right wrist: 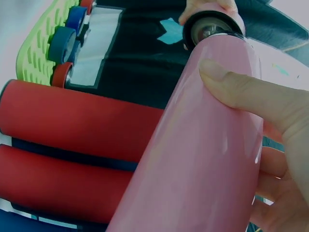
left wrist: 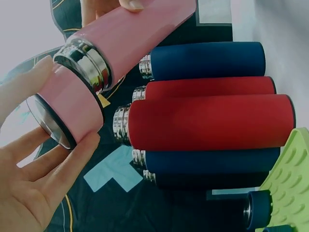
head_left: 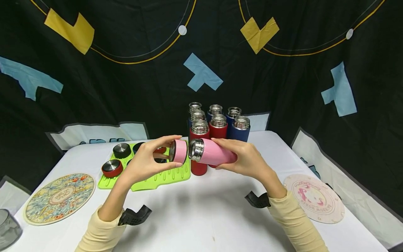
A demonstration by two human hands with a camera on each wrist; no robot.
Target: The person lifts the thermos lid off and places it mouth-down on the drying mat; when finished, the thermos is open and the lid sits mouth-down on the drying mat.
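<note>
My left hand (head_left: 146, 159) pinches a pink bottle cap (head_left: 180, 151) by its rim, thumb on one side and fingers on the other. My right hand (head_left: 244, 157) grips a pink thermos bottle (head_left: 218, 152), tilted nearly level above the table. Its bare steel neck (left wrist: 84, 60) faces the cap, and the two sit close together, end to end. In the right wrist view the cap's dark inner ring (right wrist: 210, 26) shows just beyond the bottle's mouth. Behind them stand uncapped red bottles (left wrist: 207, 121) and blue bottles (head_left: 240, 129), upright in a group.
A green drying mat (head_left: 170, 175) to the left bears several caps, including a red cap (head_left: 112, 168) and a black cap (head_left: 121, 150). A patterned round mat (head_left: 61, 199) lies at left, a pink round mat (head_left: 315, 198) at right. A clear glass (head_left: 8, 229) stands at the left edge.
</note>
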